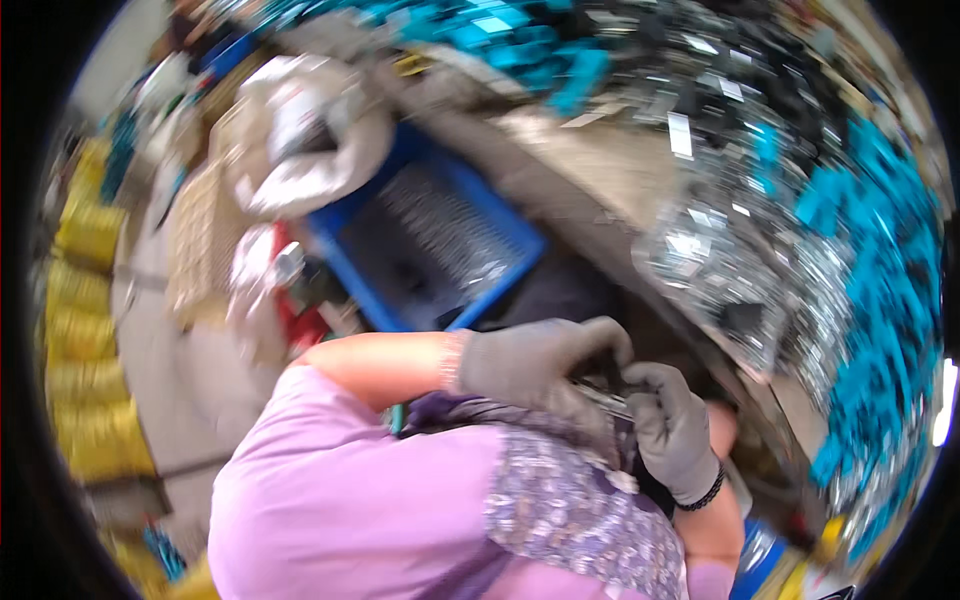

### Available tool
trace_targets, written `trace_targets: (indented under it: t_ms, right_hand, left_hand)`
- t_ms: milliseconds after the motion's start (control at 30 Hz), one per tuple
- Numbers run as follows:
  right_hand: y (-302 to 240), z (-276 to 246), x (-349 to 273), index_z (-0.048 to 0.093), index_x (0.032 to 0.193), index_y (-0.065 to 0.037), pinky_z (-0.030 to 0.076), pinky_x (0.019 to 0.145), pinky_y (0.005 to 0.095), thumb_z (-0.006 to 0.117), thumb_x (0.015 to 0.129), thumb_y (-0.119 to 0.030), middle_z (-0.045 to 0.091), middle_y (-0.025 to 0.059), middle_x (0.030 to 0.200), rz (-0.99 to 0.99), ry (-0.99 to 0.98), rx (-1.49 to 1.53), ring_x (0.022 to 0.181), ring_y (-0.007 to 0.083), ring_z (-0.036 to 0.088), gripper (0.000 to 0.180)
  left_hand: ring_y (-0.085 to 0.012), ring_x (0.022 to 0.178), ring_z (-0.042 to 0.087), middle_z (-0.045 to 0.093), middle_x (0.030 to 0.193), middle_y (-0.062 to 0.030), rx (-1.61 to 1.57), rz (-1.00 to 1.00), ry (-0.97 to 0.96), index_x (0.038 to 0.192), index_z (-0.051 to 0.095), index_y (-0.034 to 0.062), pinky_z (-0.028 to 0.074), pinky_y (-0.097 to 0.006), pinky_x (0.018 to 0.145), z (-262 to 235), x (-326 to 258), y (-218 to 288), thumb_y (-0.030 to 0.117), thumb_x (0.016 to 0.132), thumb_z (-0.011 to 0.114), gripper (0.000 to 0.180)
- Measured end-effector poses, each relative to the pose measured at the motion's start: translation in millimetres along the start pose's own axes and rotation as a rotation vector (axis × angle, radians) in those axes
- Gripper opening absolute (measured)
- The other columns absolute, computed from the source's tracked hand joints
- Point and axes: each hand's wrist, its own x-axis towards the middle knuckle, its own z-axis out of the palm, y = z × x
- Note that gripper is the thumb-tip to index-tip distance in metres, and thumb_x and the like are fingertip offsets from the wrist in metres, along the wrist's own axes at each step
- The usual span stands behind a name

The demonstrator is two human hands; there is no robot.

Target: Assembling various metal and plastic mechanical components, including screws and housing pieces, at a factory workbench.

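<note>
Pinching one small dark part (612,385) between two gloved hands: left hand (540,360), right hand (672,425); one blue crate (520,235) beyond

blue crate (430,250) close above left hand (530,360), cluttered bench edge (740,350) crowding right

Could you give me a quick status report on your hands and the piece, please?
Left hand and right hand, both gloved, pinch a small shiny packet between them. Blue crate beyond, apart from both hands. Picture blurred; nothing seen in the way.
</note>
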Motion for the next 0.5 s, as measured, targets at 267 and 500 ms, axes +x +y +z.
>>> trace_targets:
  t_ms: [267, 500]
  right_hand:
    - [60.8, 76.9, 25.7, 0.028, 0.150, -0.001, 0.053, 0.069, 0.0268, 0.052, 0.103, -0.043, 0.063, 0.0144, 0.102, 0.261, -0.314, 0.369, 0.077, 0.0156, 0.065, 0.068]
    - [68.9, 58.0, 32.4, 0.031, 0.148, 0.003, 0.053, 0.075, 0.0295, 0.059, 0.099, -0.047, 0.062, 0.0140, 0.101, 0.289, -0.075, 0.400, 0.083, 0.0174, 0.064, 0.076]
  left_hand:
    - [-0.0118, 0.088, 0.062, 0.066, 0.105, -0.0071, -0.389, -0.479, 0.500, 0.137, 0.053, 0.0109, 0.052, -0.028, 0.071, 10.2, -99.7, -59.3, 0.038, 0.098, 0.062, 0.048]
    - [-0.0149, 0.082, 0.065, 0.061, 0.109, -0.0035, -0.980, -0.518, 1.107, 0.142, 0.050, 0.0238, 0.055, -0.030, 0.065, -57.2, -130.4, -140.6, 0.018, 0.102, 0.051, 0.041]
